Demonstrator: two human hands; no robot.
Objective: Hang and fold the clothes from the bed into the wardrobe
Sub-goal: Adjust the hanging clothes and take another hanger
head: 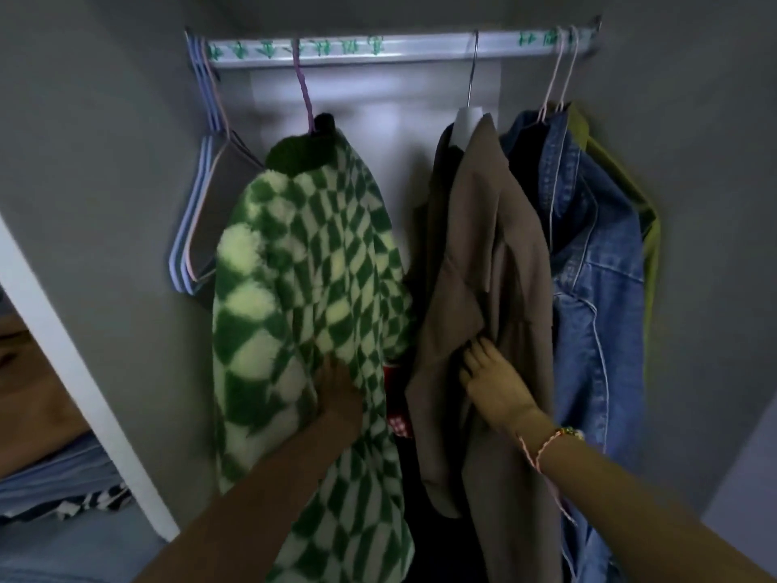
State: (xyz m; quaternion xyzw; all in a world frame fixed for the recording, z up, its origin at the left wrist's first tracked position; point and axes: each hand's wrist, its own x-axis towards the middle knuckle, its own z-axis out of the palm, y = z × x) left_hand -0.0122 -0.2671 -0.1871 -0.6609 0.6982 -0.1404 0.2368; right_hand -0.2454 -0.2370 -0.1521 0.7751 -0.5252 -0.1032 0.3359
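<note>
Both arms extended; right grip [492, 382] curled, left grip [337, 393] half-hidden.

A gap on the silver wardrobe rail [391, 46] at twelve o'clock lies between the green-and-cream checked fleece jacket [311, 254] and the brown cloth coat [483, 246]. Bare pastel wire hangers [197, 212] crowd ten o'clock; a blue denim jacket [588, 246] fills two o'clock.

Wardrobe, hanging compartment. A rail [378, 46] ran across the top. On it, left to right:
- bare hangers [202, 204], against the left wall
- fleece jacket [302, 267]
- long coat [483, 246]
- denim jacket [588, 267], just beside the coat
- one further garment [647, 246], behind the denim

The left hand [336, 397] rested low on the fleece jacket (fingers hidden in the fabric). The right hand [492, 380] held the long coat's front edge. Folded clothes [54, 477] lay stacked in the compartment left of the dividing panel [80, 372].
</note>
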